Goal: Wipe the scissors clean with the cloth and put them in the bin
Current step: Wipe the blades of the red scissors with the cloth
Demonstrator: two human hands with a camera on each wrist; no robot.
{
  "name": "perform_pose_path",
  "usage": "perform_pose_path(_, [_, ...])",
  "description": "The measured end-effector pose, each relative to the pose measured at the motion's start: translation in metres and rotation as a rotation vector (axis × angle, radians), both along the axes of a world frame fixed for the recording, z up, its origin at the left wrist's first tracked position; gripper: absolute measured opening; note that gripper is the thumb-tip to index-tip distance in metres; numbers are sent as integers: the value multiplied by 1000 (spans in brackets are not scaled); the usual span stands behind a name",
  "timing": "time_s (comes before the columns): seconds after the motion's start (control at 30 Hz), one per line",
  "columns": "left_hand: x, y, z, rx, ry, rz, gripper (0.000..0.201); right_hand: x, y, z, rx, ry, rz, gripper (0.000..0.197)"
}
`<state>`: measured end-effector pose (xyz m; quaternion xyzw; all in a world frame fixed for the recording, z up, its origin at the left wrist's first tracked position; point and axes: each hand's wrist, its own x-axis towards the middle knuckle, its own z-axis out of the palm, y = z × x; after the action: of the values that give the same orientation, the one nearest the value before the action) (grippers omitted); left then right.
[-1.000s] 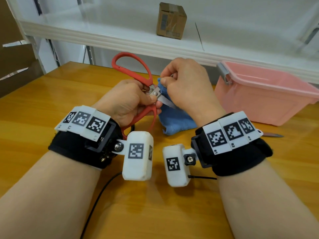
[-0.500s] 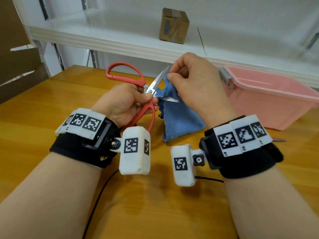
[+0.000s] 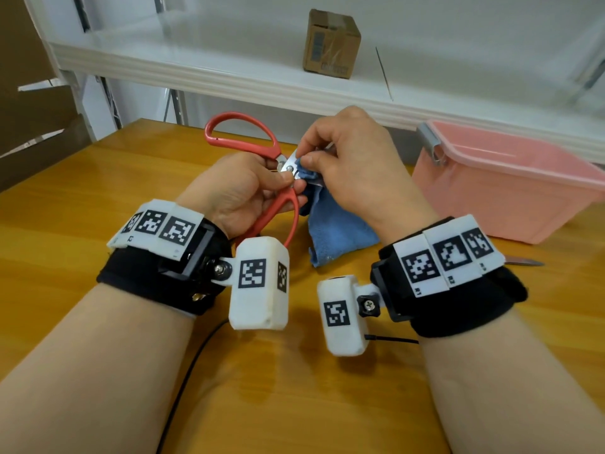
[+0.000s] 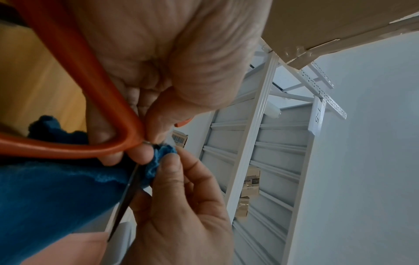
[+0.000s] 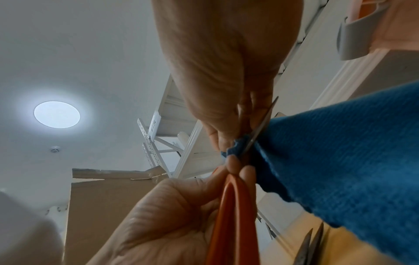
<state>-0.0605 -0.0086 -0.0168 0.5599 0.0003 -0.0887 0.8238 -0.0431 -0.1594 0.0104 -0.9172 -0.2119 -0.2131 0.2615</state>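
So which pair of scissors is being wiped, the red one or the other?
The red-handled scissors: the left hand holds them up while the right hand pinches the blue cloth on a blade. The other pair lies untouched on the table.

Storeroom or stockroom: you face white metal shelving (image 3: 229, 77) holding a taped cardboard box (image 3: 331, 44), a numbered upright label (image 4: 318, 114), flattened cardboard (image 3: 29, 103), a round ceiling lamp (image 5: 56, 114).
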Motion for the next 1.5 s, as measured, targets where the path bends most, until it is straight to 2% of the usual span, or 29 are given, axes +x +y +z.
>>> perform_pose_path(0.17, [2, -3, -4, 39, -38, -10, 24, -3, 3, -1, -12, 4, -6, 10])
perform_pose_path(0.43, [1, -9, -5, 111, -46, -3, 23, -1, 3, -5, 91, -79, -136, 10])
perform_pose_path(0.63, [2, -9, -7, 93, -48, -3, 27, -7, 4, -2, 7, -6, -97, 11])
perform_pose_path(0.77, [2, -11, -6, 93, -41, -3, 22, -4, 2, -3, 75, -60, -151, 12])
perform_pose_path(0.97, [1, -9, -6, 96, -55, -11, 25, -7, 5, -2, -26, 31, -66, 10])
perform_pose_path(1.13, [0, -10, -4, 95, -40, -33, 24, -3, 1, -4, 16, -53, -149, 11])
perform_pose_path(1.37, [-1, -7, 0, -10, -46, -72, 32, -1, -7, 5, 226, 4, 21, 6])
perform_pose_path(1.5, [-2, -3, 3, -50, -37, -95, 28, 1, -7, 5, 173, 22, 39, 10])
